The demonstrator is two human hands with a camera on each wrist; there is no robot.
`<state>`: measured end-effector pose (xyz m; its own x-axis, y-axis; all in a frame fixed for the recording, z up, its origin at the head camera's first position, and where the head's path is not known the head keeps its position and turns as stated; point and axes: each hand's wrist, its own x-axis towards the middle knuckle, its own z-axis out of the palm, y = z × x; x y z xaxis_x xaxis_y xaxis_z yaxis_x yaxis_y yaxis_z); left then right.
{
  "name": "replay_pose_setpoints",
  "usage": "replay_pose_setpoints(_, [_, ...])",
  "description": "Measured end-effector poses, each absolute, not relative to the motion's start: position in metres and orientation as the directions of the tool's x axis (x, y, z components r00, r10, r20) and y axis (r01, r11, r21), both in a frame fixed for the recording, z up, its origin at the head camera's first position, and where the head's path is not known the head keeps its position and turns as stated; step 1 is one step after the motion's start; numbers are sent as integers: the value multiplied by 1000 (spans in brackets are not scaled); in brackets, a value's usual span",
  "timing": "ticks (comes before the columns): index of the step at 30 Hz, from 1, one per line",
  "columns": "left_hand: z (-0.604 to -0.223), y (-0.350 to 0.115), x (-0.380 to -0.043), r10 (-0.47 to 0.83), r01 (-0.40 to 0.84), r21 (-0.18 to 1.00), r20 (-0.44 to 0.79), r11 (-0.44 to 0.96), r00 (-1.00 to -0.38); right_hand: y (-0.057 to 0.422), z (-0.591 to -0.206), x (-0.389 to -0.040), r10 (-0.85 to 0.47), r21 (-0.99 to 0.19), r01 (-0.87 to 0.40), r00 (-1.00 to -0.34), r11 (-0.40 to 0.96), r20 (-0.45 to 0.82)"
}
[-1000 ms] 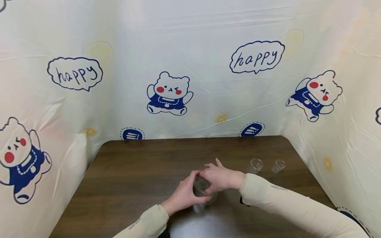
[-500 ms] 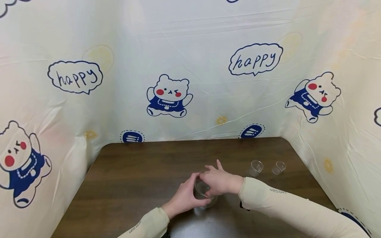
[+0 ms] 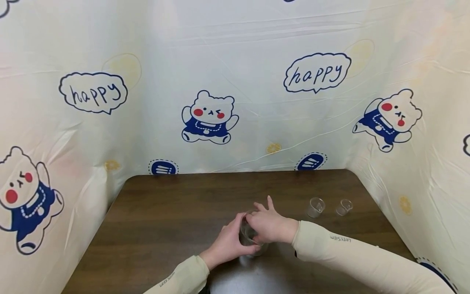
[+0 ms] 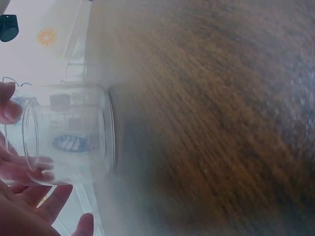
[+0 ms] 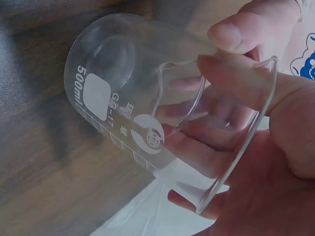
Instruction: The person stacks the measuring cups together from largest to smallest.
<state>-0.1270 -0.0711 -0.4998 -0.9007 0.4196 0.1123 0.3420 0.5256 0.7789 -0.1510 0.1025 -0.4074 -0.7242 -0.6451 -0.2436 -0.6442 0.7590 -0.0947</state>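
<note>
A large clear glass beaker marked 500ml stands upright on the table, its base to the right in the left wrist view. My left hand grips it from the left side near the top, thumb in front. My right hand reaches over the rim, with thumb and fingers down inside the mouth. There they pinch the rim of a smaller glass beaker nested inside the large one. In the head view the hands hide most of both beakers.
Two small clear beakers stand at the back right of the brown wooden table: a medium one and a smaller one beside it. A pale printed curtain encloses the table at the back and sides.
My right hand and sleeve have shifted very slightly left and toward the body, fingers still in the large beaker's mouth. My left hand keeps its grip.
</note>
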Motion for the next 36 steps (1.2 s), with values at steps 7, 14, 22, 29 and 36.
replay_pose_setpoints(7, [-499, -71, -126, 417, 341, 776, 111, 530, -902, 104, -407, -153, -659, -101, -657, -713, 747, -239])
replay_pose_setpoints(14, [-497, -71, -126, 421, 345, 769, 109, 539, -901, 108, -409, -156, -696, -85, -696, -689, 713, -200])
replay_pose_setpoints(22, [-498, -73, -126, 435, 353, 768, 107, 535, -894, 116, -398, -160, -735, -81, -734, -658, 675, -167])
replay_pose_setpoints(29, [-500, -73, -125, 435, 317, 796, 76, 516, -897, 126, -385, -159, -769, -121, -759, -627, 639, -128])
replay_pose_setpoints(36, [-503, -69, -125, 413, 270, 845, 64, 462, -908, 134, -376, -156, -801, -95, -796, -596, 598, -51])
